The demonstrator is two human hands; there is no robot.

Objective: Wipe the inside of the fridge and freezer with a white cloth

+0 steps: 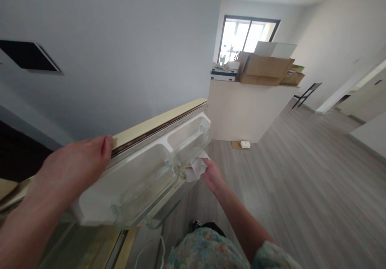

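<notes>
- Our left hand [76, 162] sits on the top edge of the open fridge door [159, 120], fingers curled over the yellowish rim and pressed against it, so it's gripping the door rather than lying flat.
- Our right hand [212, 175] is lower down and further right, pinching a crumpled white cloth [196, 167] between fingers and thumb.
- The cloth is pushed up against the near right end of the door shelf [141, 180], right by the clear plastic guard.
- That shelf is white with two bins side by side, the clear rail running along the front.
- Far off on the right there's a white counter [244, 112] with cardboard boxes [263, 70] stacked on it, and a window [245, 37] behind.
- The floor [301, 172] is grey wood planks, with a small white thing lying by the counter base; can't tell what it is.
</notes>
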